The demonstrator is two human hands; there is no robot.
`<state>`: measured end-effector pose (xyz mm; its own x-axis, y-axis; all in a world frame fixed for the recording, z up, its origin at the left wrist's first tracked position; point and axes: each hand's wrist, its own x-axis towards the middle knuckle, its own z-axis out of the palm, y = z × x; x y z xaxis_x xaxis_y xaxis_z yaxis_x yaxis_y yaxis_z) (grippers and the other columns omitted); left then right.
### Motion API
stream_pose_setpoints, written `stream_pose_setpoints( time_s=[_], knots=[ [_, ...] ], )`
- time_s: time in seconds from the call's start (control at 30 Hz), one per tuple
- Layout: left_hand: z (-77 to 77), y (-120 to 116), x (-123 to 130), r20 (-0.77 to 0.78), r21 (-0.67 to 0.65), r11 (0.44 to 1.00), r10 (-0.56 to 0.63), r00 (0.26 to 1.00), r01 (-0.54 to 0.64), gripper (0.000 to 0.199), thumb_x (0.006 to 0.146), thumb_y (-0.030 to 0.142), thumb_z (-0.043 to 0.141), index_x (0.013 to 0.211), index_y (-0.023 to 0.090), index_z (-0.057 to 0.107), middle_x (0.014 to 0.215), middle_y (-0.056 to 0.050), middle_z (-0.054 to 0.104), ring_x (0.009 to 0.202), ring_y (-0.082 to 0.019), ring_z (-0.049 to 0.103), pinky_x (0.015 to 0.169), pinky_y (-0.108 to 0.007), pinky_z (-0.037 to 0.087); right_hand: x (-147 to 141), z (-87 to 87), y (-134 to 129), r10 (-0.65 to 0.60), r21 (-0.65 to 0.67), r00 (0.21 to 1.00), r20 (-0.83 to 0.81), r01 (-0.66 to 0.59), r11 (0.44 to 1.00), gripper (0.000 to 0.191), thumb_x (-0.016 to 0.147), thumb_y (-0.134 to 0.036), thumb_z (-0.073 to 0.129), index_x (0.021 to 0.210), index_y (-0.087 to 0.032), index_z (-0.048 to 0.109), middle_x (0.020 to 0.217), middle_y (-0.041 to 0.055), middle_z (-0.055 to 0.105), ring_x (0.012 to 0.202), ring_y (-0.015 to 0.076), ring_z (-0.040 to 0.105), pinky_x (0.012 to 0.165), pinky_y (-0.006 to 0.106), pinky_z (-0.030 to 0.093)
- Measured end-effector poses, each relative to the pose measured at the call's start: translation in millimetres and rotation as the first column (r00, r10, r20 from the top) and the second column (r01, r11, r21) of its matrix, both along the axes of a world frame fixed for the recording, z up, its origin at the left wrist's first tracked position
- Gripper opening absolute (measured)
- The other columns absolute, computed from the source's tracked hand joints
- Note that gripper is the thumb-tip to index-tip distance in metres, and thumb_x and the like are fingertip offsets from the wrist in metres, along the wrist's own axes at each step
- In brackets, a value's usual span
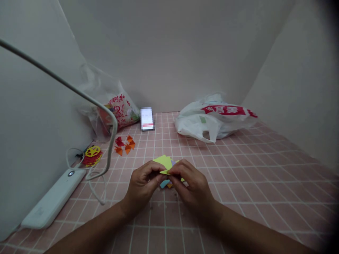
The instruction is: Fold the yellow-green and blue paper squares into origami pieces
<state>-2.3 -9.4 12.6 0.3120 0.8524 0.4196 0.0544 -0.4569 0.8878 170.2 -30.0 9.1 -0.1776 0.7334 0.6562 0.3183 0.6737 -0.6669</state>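
Observation:
A small folded yellow paper is pinched between the fingertips of both hands at the centre of the view. My left hand grips its left side with thumb and forefinger, and my right hand grips its right side. Just behind and beneath lie loose sheets: a yellow-green sheet, a light blue one and bits of purple and orange, partly hidden by my hands. Several small folded orange paper pieces and a red one rest on the pink tiled surface to the left.
A clear bag stands back left, beside a lit phone. A white plastic bag lies back right. Red and yellow cut-outs and a long white device are at left. A white cable arches across the left side.

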Motion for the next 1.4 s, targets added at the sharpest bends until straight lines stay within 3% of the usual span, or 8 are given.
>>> stream_pose_setpoints(
  time_s=[0.13,0.27,0.5,0.6,0.8,1.0,1.2,1.4],
  knots=[
    [1.7,0,0,-0.034,0.08,0.997,-0.002,0.999,0.005,0.007,0.085,0.01,0.068,0.087,0.017,0.07,0.083,-0.003,0.067,0.078,-0.014,0.064,0.071,-0.023,0.05,0,-0.5,-3,0.018,0.035,1.0,0.01,-0.018,0.999,0.015,0.093,-0.006,0.052,0.094,-0.018,0.06,0.085,0.0041,0.058,0.08,0.0177,0.057,0.069,0.029,0.045],
    [2.5,1,0,-0.047,0.072,0.997,0.004,0.999,-0.001,0.005,0.086,0.013,0.066,0.084,0.016,0.069,0.08,-0.003,0.065,0.075,-0.014,0.063,0.068,-0.024,0.05,0,-2.9,-3,0.006,0.001,1.0,0.002,-0.006,1.0,0.013,0.092,-0.007,0.052,0.089,-0.019,0.056,0.081,0.0025,0.056,0.076,0.0171,0.056,0.067,0.03,0.044],
    [2.7,2,1,-0.03,-0.066,0.998,-0.026,0.999,0.024,0.008,0.086,0.019,0.065,0.08,0.015,0.067,0.077,-0.003,0.063,0.071,-0.014,0.06,0.065,-0.025,0.048,1,-5.0,0,0.04,-0.225,0.996,-0.075,-0.056,0.973,0.004,0.091,-0.015,0.054,0.089,-0.019,0.056,0.079,0.0019,0.057,0.068,0.0157,0.057,0.061,0.029,0.046],
    [2.7,2,1,0.034,-0.199,0.978,-0.062,0.998,0.067,0.011,0.085,0.023,0.067,0.079,0.014,0.067,0.075,-0.002,0.063,0.069,-0.013,0.061,0.065,-0.025,0.049,1,-4.6,0,0.049,-0.306,0.995,-0.09,-0.075,0.949,0.013,0.092,-0.021,0.054,0.08,-0.019,0.057,0.077,0.0028,0.059,0.069,0.0165,0.058,0.061,0.029,0.046],
    [1.7,2,3,0.158,-0.432,0.893,-0.063,0.985,0.126,0.02,0.081,0.029,0.071,0.072,0.013,0.063,0.065,-0.001,0.063,0.061,-0.012,0.059,0.061,-0.024,0.049,-3,-1.7,1,0.061,-0.559,0.934,-0.353,-0.263,0.787,0.016,0.088,-0.029,0.06,0.076,-0.019,0.056,0.071,0.0011,0.062,0.058,0.012,0.054,0.052,0.024,0.042],
    [-2.0,5,3,0.134,-0.498,0.86,-0.052,0.99,0.113,0.025,0.084,0.036,0.067,0.075,0.014,0.061,0.063,0.0,0.064,0.058,-0.011,0.058,0.059,-0.023,0.046,-5,-4.5,7,0.015,-0.696,0.875,-0.484,-0.395,0.6,0.022,0.079,-0.031,0.065,0.07,-0.02,0.049,0.053,-0.0052,0.054,0.043,0.0085,0.047,0.044,0.021,0.034],
    [2.5,5,3,0.095,-0.507,0.859,-0.029,0.995,0.073,0.029,0.078,0.039,0.072,0.07,0.014,0.057,0.056,0.001,0.062,0.052,-0.01,0.056,0.056,-0.022,0.044,-6,-8.4,9,0.058,-0.695,0.832,-0.552,-0.498,0.519,0.027,0.077,-0.039,0.068,0.073,-0.019,0.051,0.053,-0.0036,0.058,0.042,0.0085,0.048,0.045,0.022,0.036],
    [3.6,5,4,0.079,-0.535,0.841,-0.051,0.996,0.086,0.031,0.08,0.042,0.069,0.073,0.014,0.057,0.059,0.002,0.06,0.053,-0.01,0.056,0.056,-0.022,0.043,-4,-5.4,11,0.067,-0.723,0.85,-0.523,-0.484,0.494,0.031,0.075,-0.041,0.071,0.069,-0.019,0.049,0.053,-0.0043,0.057,0.042,0.0083,0.048,0.044,0.021,0.037]
  ],
)
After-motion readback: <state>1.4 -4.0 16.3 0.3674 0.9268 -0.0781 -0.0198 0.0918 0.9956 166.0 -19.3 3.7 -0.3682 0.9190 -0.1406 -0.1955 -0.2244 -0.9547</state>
